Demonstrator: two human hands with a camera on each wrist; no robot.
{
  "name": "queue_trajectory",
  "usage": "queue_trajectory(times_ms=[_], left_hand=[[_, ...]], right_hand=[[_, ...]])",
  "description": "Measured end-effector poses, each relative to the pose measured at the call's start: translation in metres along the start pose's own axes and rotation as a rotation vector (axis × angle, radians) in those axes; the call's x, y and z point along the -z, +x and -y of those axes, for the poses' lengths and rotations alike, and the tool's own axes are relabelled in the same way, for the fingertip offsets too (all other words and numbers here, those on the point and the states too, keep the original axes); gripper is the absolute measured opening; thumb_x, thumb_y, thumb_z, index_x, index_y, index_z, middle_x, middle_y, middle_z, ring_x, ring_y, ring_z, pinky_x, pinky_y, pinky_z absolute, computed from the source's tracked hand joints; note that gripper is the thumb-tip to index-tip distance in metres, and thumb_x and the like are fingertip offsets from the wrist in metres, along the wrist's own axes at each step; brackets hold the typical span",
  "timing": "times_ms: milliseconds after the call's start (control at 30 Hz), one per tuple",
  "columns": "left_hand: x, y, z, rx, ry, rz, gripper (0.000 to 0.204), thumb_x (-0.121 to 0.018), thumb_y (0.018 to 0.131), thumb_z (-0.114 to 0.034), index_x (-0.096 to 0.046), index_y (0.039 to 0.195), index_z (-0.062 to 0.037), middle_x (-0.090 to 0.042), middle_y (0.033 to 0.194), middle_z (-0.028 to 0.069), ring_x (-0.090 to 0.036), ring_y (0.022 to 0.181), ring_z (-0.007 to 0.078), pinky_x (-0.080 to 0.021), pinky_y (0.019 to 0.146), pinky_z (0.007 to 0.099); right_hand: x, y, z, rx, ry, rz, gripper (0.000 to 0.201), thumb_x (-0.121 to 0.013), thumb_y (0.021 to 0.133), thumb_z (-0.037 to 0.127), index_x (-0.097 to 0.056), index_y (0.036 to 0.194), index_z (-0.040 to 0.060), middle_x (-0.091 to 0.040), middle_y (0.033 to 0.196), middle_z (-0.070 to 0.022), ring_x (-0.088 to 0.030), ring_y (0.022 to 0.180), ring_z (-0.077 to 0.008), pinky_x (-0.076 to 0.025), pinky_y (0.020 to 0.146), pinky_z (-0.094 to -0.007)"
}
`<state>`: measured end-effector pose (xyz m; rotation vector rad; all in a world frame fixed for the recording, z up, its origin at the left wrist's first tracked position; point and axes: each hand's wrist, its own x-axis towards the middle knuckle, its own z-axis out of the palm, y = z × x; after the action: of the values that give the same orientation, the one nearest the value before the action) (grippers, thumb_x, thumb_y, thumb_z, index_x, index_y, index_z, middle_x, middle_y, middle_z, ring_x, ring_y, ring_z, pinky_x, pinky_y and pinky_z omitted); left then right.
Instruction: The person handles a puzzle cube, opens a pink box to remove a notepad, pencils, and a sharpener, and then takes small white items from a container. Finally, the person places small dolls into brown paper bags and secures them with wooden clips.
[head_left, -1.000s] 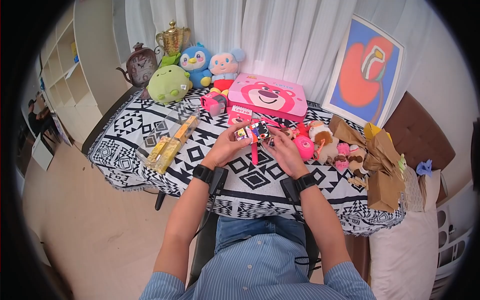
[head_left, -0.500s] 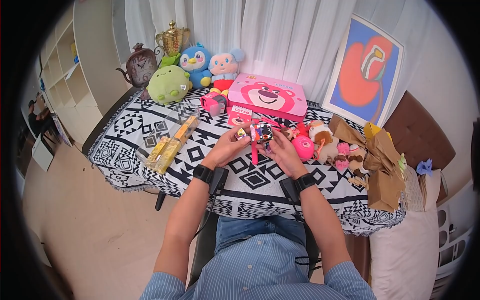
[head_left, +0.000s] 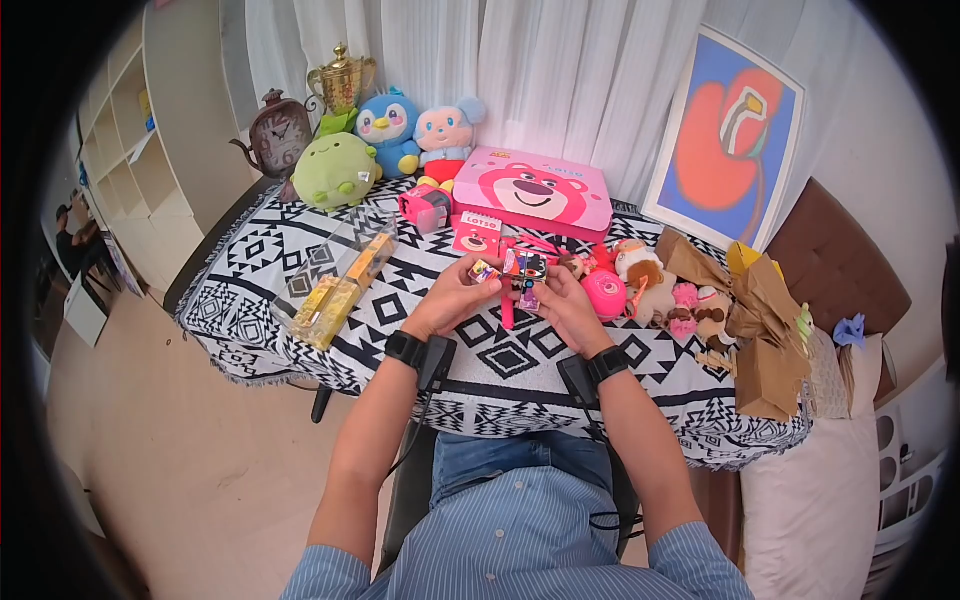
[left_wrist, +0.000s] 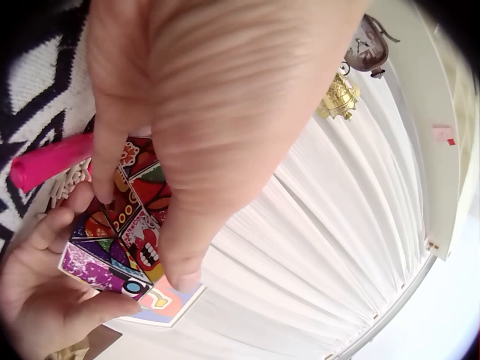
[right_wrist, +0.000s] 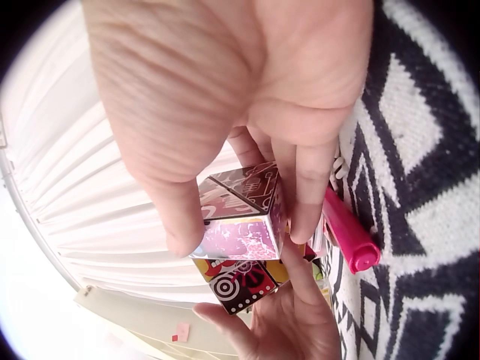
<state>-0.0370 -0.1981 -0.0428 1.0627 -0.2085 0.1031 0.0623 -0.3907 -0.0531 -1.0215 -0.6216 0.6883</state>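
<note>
A colourful patterned folding cube is held up over the table between both hands. My left hand grips its left part, thumb on the near side; in the left wrist view the thumb and fingers pinch the printed blocks. With thumb and fingers my right hand pinches the right part, and a pinkish-purple block face shows in the right wrist view. The blocks stand at angles to each other. Below them on the cloth lies a pink stick-like object.
Behind the hands are a small LOTSO notebook and a pink bear box. Plush toys stand back left, a clear package lies left. To the right are a pink ball, small toys and brown paper.
The cube's blocks have turned between my hands: a wide patterned face has split into a left piece and a right piece, with a purple part now hanging lower. The hands have barely moved.
</note>
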Motion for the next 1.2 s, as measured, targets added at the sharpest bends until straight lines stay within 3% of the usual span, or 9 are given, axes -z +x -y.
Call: queue_trajectory(times_ms=[167,333,400,533,633,733,800,933,1200], left_hand=[[0.01,0.005,0.01,0.019,0.108,-0.035,0.043,-0.072,0.082,-0.012,-0.048,0.115,-0.0006,-0.055,0.118,0.0134,-0.058,0.11,0.0228,-0.049,0.098,0.0418],[0.001,0.0,0.004,0.009,0.077,0.027,0.048,-0.07,0.084,-0.013,-0.045,0.123,0.0002,-0.055,0.122,0.0153,-0.058,0.111,0.0257,-0.047,0.101,0.0398],[-0.004,-0.002,0.0,0.018,0.095,0.053,0.051,-0.069,0.085,-0.012,-0.044,0.127,0.0016,-0.054,0.124,0.0157,-0.058,0.112,0.0264,-0.047,0.101,0.039],[-0.007,-0.002,-0.002,0.065,0.097,0.09,0.055,-0.065,0.086,-0.005,-0.04,0.134,0.0051,-0.053,0.128,0.0168,-0.057,0.114,0.0272,-0.046,0.101,0.0366],[-0.009,-0.002,-0.003,0.099,0.094,0.035,0.047,-0.063,0.086,-0.003,-0.045,0.129,0.0054,-0.057,0.122,0.0156,-0.06,0.11,0.026,-0.046,0.1,0.0356],[-0.003,0.0,-0.001,0.122,0.154,-0.01,0.042,-0.064,0.085,0.0,-0.049,0.124,0.0049,-0.061,0.116,0.0144,-0.062,0.104,0.0234,-0.048,0.097,0.0338],[-0.002,0.0,0.001,0.087,0.188,0.003,0.039,-0.066,0.084,0.0,-0.051,0.12,0.004,-0.062,0.114,0.0136,-0.063,0.102,0.0213,-0.049,0.095,0.0314],[-0.002,0.0,0.002,0.04,0.213,0.009,0.037,-0.071,0.08,-0.001,-0.053,0.111,0.0017,-0.063,0.11,0.0122,-0.064,0.099,0.0182,-0.05,0.09,0.0285],[0.002,0.002,0.006,-0.014,0.366,-0.015,0.04,-0.078,0.075,-0.009,-0.053,0.104,-0.0022,-0.061,0.101,0.0064,-0.058,0.095,0.0124,-0.048,0.084,0.0264]], right_hand=[[0.0,0.0,-0.001,0.055,-0.032,-0.043,0.037,-0.063,0.091,0.013,-0.042,0.119,0.0016,-0.054,0.115,-0.0095,-0.057,0.102,-0.0164,-0.05,0.086,-0.032],[0.0,0.002,0.0,0.07,-0.05,-0.092,0.033,-0.061,0.092,0.015,-0.044,0.116,0.0022,-0.055,0.112,-0.008,-0.057,0.103,-0.0153,-0.051,0.087,-0.0319],[-0.001,0.001,0.001,0.071,-0.063,-0.101,0.024,-0.053,0.097,0.015,-0.042,0.115,0.003,-0.053,0.115,-0.0092,-0.059,0.103,-0.019,-0.051,0.09,-0.0367],[-0.003,-0.001,0.006,0.066,-0.041,-0.152,0.023,-0.052,0.097,0.019,-0.043,0.112,0.0032,-0.055,0.11,-0.0094,-0.061,0.099,-0.0197,-0.052,0.089,-0.0388],[0.0,0.0,0.005,0.084,-0.058,-0.13,0.024,-0.051,0.098,0.023,-0.044,0.108,0.0031,-0.056,0.105,-0.0087,-0.061,0.099,-0.0202,-0.054,0.084,-0.0397],[0.004,0.001,0.002,0.063,-0.044,-0.09,0.025,-0.05,0.098,0.029,-0.045,0.107,0.0065,-0.057,0.102,-0.0053,-0.061,0.096,-0.0164,-0.053,0.077,-0.0352],[0.002,0.0,0.002,0.076,-0.056,-0.181,0.034,-0.054,0.096,0.033,-0.047,0.108,0.0025,-0.06,0.089,-0.0074,-0.061,0.068,-0.0146,-0.046,0.055,-0.0249],[-0.005,-0.003,0.004,0.033,-0.028,-0.22,0.034,-0.055,0.095,0.035,-0.048,0.105,0.0035,-0.058,0.08,-0.0043,-0.055,0.061,-0.0116,-0.04,0.052,-0.0228],[0.004,-0.001,-0.001,-0.064,-0.079,0.014,0.034,-0.056,0.095,0.034,-0.045,0.11,0.0054,-0.058,0.085,-0.0047,-0.059,0.065,-0.0136,-0.043,0.051,-0.0234]])
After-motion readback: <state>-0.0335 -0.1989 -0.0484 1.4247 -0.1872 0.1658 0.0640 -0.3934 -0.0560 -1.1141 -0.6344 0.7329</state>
